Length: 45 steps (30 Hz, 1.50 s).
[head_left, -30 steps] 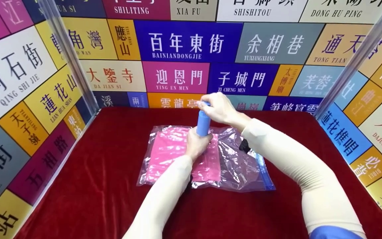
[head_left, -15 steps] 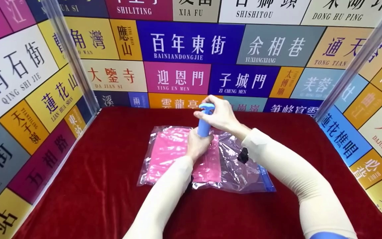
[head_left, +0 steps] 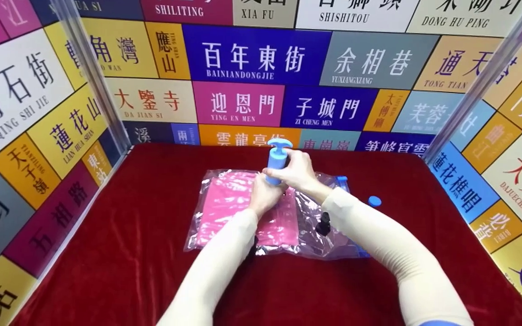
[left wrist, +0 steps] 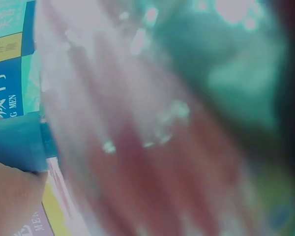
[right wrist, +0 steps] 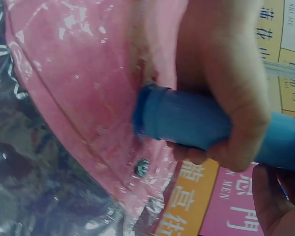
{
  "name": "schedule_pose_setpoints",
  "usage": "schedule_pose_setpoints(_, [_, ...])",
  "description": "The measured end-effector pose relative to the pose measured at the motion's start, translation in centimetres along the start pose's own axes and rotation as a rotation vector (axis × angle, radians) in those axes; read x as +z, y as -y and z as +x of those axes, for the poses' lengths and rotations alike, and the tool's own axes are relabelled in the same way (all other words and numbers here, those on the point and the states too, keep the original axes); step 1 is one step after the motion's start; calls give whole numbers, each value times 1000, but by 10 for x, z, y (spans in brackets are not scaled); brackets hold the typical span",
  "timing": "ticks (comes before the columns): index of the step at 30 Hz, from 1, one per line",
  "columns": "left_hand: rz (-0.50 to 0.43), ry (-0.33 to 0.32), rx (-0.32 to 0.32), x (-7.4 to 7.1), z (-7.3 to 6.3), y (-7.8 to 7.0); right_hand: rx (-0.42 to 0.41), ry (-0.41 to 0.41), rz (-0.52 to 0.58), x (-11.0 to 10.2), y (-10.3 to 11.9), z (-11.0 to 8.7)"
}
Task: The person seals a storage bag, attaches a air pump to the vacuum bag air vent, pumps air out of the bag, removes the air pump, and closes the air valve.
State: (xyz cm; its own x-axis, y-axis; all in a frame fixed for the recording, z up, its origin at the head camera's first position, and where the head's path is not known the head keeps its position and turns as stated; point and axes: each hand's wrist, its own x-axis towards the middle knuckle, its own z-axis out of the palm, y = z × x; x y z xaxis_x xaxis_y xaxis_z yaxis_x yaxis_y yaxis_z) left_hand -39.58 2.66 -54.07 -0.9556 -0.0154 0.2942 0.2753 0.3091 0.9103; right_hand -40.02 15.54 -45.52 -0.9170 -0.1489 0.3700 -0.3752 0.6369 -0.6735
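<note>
A blue hand pump (head_left: 277,158) stands upright over a clear plastic bag (head_left: 308,226) holding folded pink fabric (head_left: 229,199). My left hand (head_left: 264,192) grips the pump's lower barrel. Higher up, my right hand (head_left: 298,170) has its thumb and fingers around the same barrel, just below the T-shaped handle (head_left: 280,143), which sits low on top. In the right wrist view the pump's base (right wrist: 150,113) meets the bag over the pink fabric, and fingers of my right hand (right wrist: 280,204) show at the lower right. The left wrist view is mostly blurred bag (left wrist: 137,123).
A round blue cap (head_left: 374,200) lies right of the bag on the red velvet cloth (head_left: 120,235). The bag's blue zip edge (head_left: 342,182) is partly behind my right forearm. Panels with Chinese lettering (head_left: 256,54) wall in the table at the back and sides.
My right hand has come down from the pump's handle to its barrel, leaving the handle uncovered. The handle has dropped slightly. My left hand keeps its grip, and the blue cap has come into sight.
</note>
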Motion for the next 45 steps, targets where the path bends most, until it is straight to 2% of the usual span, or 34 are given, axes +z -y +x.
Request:
schedule_pose_setpoints(3, [50, 79, 26, -13, 2, -1, 0, -14, -2, 6, 0, 2])
schedule_pose_setpoints(6, [145, 165, 49, -30, 3, 0, -1, -9, -1, 8, 2, 5])
schedule_pose_setpoints(9, [282, 254, 74, -44, 3, 4, -4, -3, -4, 10, 3, 8])
schedule_pose_setpoints(11, [406, 310, 82, -52, 2, 7, -3, 0, -2, 11, 4, 8])
schedule_pose_setpoints(13, [529, 359, 58, -57, 0, 9, 3, 4, 0, 12, 4, 8])
schedule_pose_setpoints(16, [684, 421, -24, -60, -7, 12, 12, 13, 4, 13, 4, 7])
schedule_pose_setpoints(19, [780, 477, -102, -59, -12, 18, 19, 12, 10, 15, 2, 5])
schedule_pose_setpoints(23, [875, 526, -119, -56, -19, 25, 27, 17, 19, 14, 0, 2])
schedule_pose_setpoints(30, [926, 566, -118, -48, -25, 24, 34, 12, 32, 7, -4, -3])
schedule_pose_setpoints(38, [945, 587, -121, -42, -22, 25, 18, 42, 22, 2, -9, -1])
schedule_pose_setpoints(42, [946, 604, -120, -44, -21, 25, -17, 80, 21, 0, -10, 4])
schedule_pose_setpoints(45, [959, 599, -136, -50, -20, 22, -77, 155, 54, 0, -10, 13])
